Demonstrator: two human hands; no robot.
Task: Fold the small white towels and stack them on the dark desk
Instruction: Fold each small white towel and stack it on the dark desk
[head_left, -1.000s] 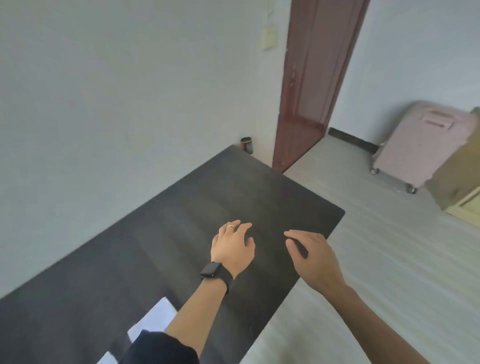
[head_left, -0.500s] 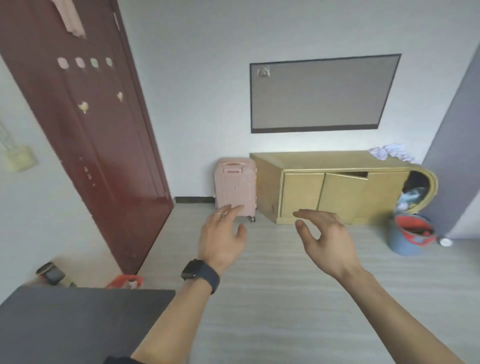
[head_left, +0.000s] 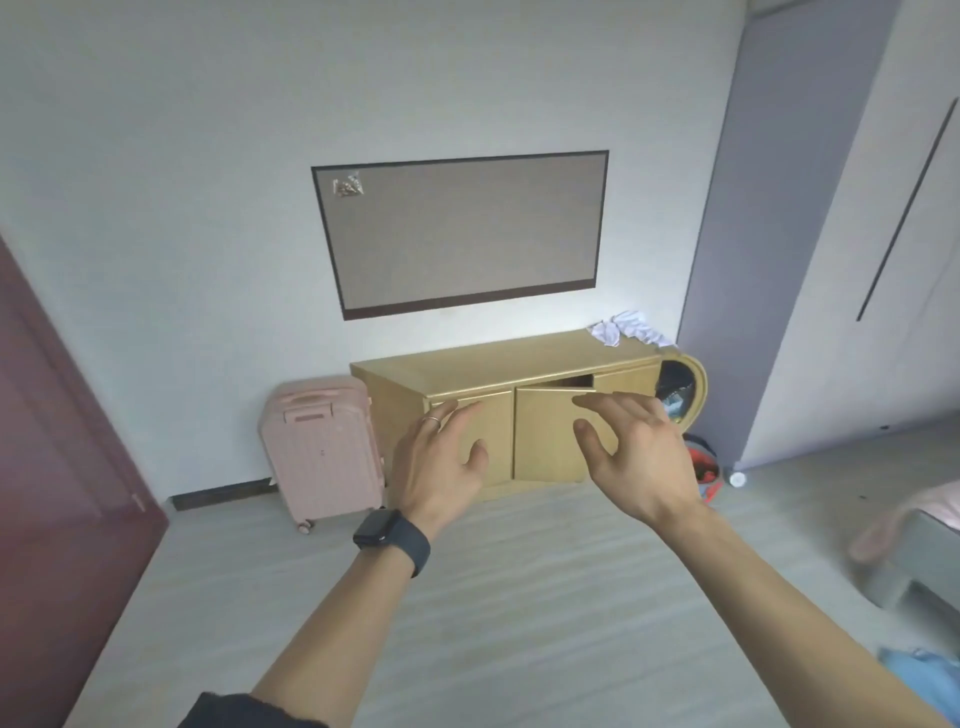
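Right now both my hands hang empty in the air, fingers spread and slightly curled, grasping nothing. My left hand (head_left: 441, 467) wears one thin ring, with a dark smartwatch with a matte band (head_left: 390, 535) strapped on the wrist; my right hand (head_left: 631, 457) is bare.

Beyond them stands a low, boxy cabinet of pale yellow wood (head_left: 498, 364), smooth-faced, with one door ajar. On its top, at about one o'clock from my right hand and well apart from it, lies a crumpled heap of small white towels (head_left: 626, 327), soft and rumpled; how many are in it I cannot tell.

At nine o'clock from my left hand stands one pink hard-shell suitcase with ridged sides (head_left: 324, 452) on small wheels. Above the cabinet hangs one flat grey rectangular board with a dark frame (head_left: 460, 234), a small packet pinned in its upper left corner. A dark red door (head_left: 57, 493) fills the left edge. Pale grey plank floor (head_left: 519, 597) lies under my forearms.
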